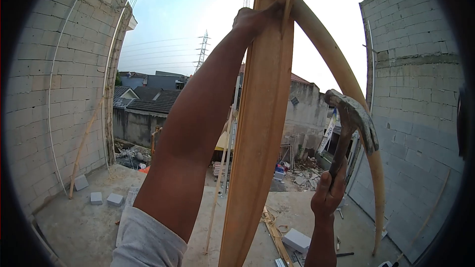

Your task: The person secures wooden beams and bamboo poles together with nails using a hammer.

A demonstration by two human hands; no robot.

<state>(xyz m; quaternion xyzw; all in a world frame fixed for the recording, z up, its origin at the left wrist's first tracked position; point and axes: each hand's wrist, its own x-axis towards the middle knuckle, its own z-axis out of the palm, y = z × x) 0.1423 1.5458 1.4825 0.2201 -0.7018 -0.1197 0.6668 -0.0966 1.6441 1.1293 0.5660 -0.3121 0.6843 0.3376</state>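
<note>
A tall wooden board (264,109) stands upright in front of me, leaning slightly. My left hand (255,20) is raised to its upper part, closed against the wood; the fingertips are partly hidden. Just above that hand, a long wooden pole (329,44) crosses the top of the board and runs down to the right, looking bowed through the lens. Lower down on the right, my right hand (329,193) grips a claw hammer (346,118) by its handle. The hammer's worn metal head is held up, in front of the pole and apart from the board.
Block walls rise on the left (54,79) and right (415,84). Grey blocks (115,199) lie on the concrete floor (163,227), and another block (297,240) sits near wood strips (274,232). Rubble (307,180) lies beyond the floor's edge. A thin wooden prop (217,198) stands left of the board.
</note>
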